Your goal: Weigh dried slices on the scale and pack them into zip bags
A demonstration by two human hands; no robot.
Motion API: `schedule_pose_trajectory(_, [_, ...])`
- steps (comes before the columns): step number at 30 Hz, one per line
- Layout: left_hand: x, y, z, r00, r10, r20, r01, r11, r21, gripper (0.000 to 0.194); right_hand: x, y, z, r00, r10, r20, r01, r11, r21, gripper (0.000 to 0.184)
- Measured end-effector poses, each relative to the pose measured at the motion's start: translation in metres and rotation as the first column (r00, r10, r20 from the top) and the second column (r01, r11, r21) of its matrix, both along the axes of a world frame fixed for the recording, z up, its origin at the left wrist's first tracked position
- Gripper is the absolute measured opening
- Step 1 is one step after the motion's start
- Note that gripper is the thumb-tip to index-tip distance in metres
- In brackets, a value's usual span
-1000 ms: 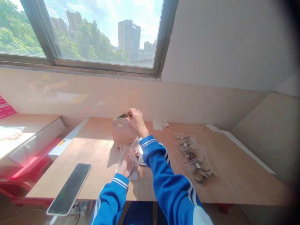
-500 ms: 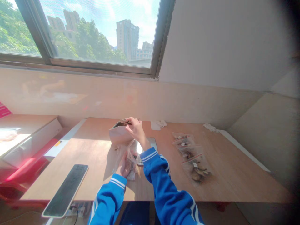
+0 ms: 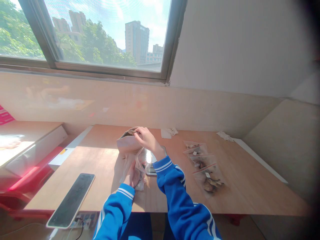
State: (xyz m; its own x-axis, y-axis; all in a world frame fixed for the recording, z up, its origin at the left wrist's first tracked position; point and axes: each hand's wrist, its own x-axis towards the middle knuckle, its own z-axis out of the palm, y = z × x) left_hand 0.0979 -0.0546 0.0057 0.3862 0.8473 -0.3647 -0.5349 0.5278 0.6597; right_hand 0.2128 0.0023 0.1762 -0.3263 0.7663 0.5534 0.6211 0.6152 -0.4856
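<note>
Head cam has the tan, stiff-looking paper bag [image 3: 128, 144] standing on the pale wood-topped desk [image 3: 245, 176], mouth open. Right hand [image 3: 147, 137] has its fingers at that rim, but can't tell if they're pinching paper or something inside. Left hand [image 3: 130, 174] is closed around a crinkly clear plastic bag [image 3: 140, 175] just in front. Plastic's probably light, floppy and slick, so best held by a bunched edge; the paper one likely creases if squeezed, so a gentle rim pinch makes sense. A pale, flat, shiny-topped object [image 3: 151, 171] sits partly behind the right wrist, kinda crowding things. Red-sealed clear zip bags with brown pieces [image 3: 211, 182] lie well off right; a dark-screened, pale-edged slab [image 3: 72, 200] overhangs the near edge, left.
</note>
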Motion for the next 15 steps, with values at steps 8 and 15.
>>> schedule_pose_trajectory(8, [-0.003, 0.001, 0.0, 1.0, -0.015, 0.004, 0.015, 1.0, 0.003, 0.049, -0.005, -0.004, 0.001, 0.978, -0.138, 0.154, 0.133, 0.99, 0.043, 0.029])
schedule_pose_trajectory(15, [0.0, 0.0, 0.001, 0.989, 0.148, 0.007, -0.148, 0.988, -0.04, 0.033, -0.005, -0.015, 0.005, 0.987, -0.159, -0.01, 0.159, 0.982, 0.102, 0.024])
